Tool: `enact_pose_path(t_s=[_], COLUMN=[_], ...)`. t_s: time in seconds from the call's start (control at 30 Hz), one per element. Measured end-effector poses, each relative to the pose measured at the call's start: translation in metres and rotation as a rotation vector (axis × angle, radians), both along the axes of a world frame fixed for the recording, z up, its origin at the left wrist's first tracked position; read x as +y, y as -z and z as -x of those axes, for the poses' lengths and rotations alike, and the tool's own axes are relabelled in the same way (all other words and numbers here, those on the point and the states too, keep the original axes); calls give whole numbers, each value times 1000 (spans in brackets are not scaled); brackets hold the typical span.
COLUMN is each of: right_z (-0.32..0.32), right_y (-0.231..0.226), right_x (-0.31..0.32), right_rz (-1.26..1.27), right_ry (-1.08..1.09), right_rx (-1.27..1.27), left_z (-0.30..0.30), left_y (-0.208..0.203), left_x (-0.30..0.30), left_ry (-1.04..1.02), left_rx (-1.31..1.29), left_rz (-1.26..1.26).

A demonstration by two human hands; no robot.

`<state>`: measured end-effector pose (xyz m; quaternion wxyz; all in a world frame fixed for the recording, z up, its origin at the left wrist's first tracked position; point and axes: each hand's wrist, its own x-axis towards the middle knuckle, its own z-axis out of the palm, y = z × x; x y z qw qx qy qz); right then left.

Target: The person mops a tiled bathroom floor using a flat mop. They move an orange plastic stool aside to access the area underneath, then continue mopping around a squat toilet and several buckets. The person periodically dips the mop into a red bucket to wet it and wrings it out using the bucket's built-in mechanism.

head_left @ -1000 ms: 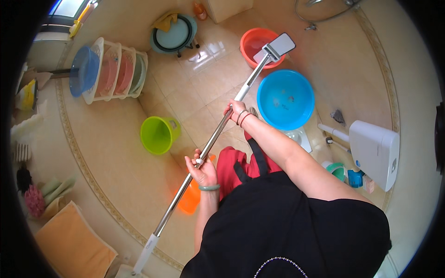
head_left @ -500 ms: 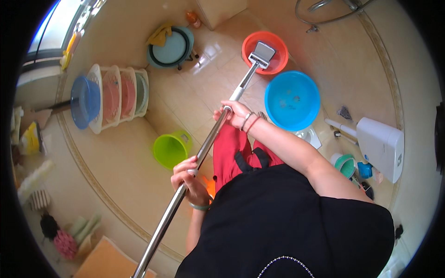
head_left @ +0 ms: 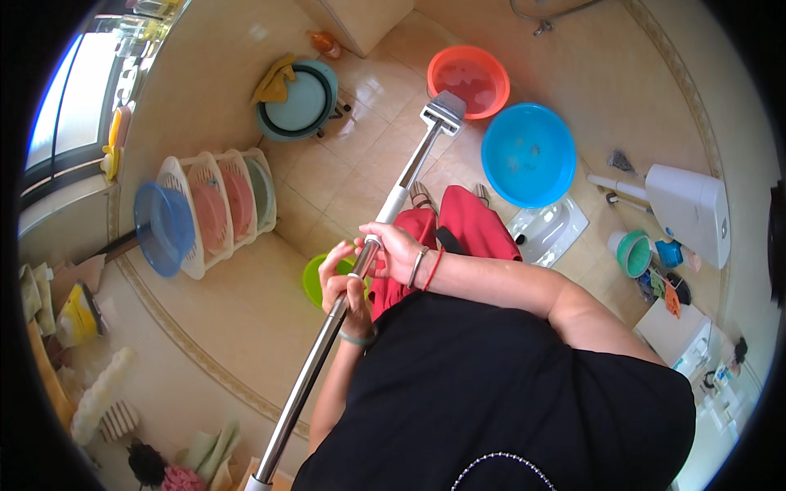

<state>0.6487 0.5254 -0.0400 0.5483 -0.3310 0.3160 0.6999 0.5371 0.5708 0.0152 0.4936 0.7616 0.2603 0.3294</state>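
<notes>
I hold a flat mop [head_left: 396,200] with a long silver pole, a white sleeve and a grey head, slanting from the lower left toward the upper middle. My right hand [head_left: 391,250] is closed round the pole below the white sleeve. Just below it my left hand [head_left: 347,293] has its thumb and loosely curled fingers about the pole. The mop head [head_left: 446,106] overlaps the near left rim of an orange-red basin [head_left: 502,82]; whether they touch I cannot tell. Water seems to lie in that basin. A larger blue basin [head_left: 524,139] stands beside it.
A white squat toilet [head_left: 565,229] is set in the tiled floor near my feet. Partly behind my left hand is a green bucket [head_left: 315,282]. Left stands a white rack [head_left: 195,245] of basins; beyond it, a folding tub [head_left: 295,102] with a yellow cloth. A white cistern [head_left: 688,213] hangs on the right.
The mop head has come out of the orange-red basin to its near left rim. My right hand is now lower, close to my left hand. The whole view has shifted.
</notes>
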Motion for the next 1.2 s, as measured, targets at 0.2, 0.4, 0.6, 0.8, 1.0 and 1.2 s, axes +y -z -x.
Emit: enact_pose_path(t_s=[0.2,0.4,0.6,0.8,1.0,1.2], right_z=[-36,-46,-59,-116,-167,-241], right_y=[5,-18,152,156,163,172], right_x=[17,30,32,32,36,25], right_rz=[-183,-88,-80,34,-1,112], right_ry=[233,260,335,291,500,877], right_rx=[-1,-90,-68,-137,-73,126], left_z=[-48,-70,-98,-147,-199,-259], left_y=[15,21,103,140,103,81], left_x=[29,50,32,50,63,49], left_ry=[311,247,368,331,445,658], left_rx=[-191,-92,-9,178,236,27], left_rz=[363,32,154,-204,-41,137])
